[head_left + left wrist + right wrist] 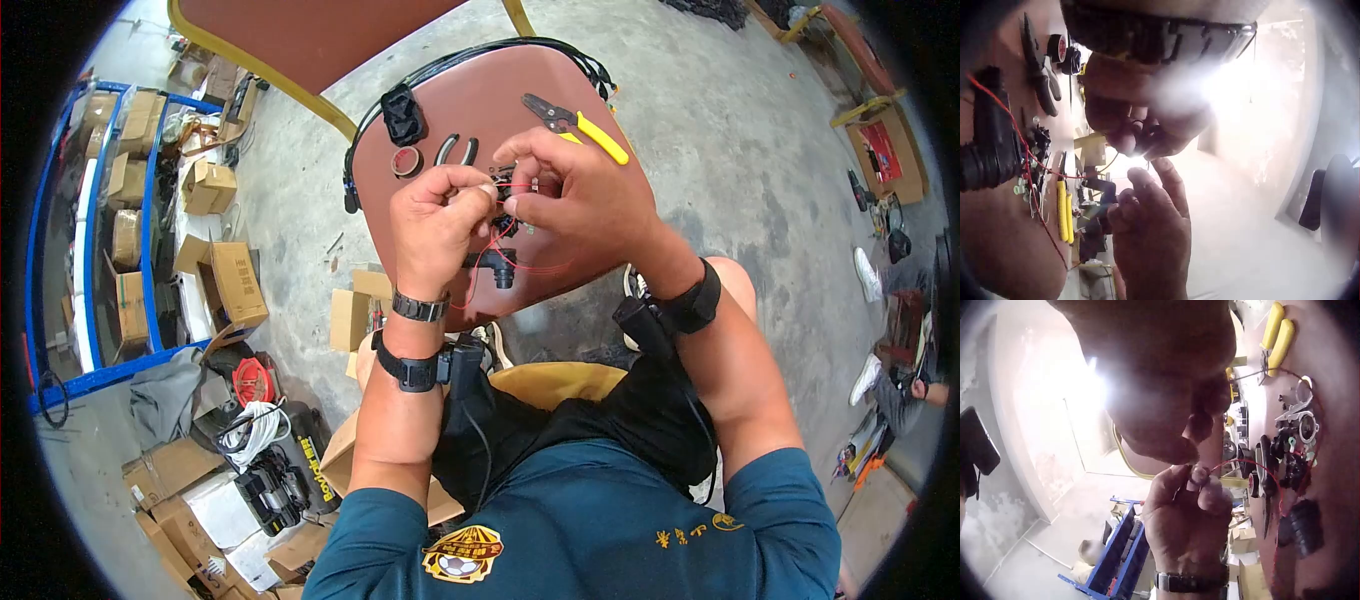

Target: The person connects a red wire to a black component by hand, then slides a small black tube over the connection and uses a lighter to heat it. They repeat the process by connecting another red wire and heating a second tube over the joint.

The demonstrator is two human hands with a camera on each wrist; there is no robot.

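Both hands meet above a chair's brown seat. My left hand pinches a thin red wire between thumb and curled fingers. Facing it, my right hand pinches the same wiring, its thumb and forefinger close to the left fingertips. The wire ends are hidden by the fingers. Below, the red wire loops down past a black elbow-shaped fitting. Beside that fitting lie small dark and white parts. Yellow-handled wire strippers and grey-handled pliers lie on the seat.
A tape roll and a black pouch sit at the seat's left side. Black cables run along its back edge. Blue shelving with cartons stands left. Another person's legs show at right.
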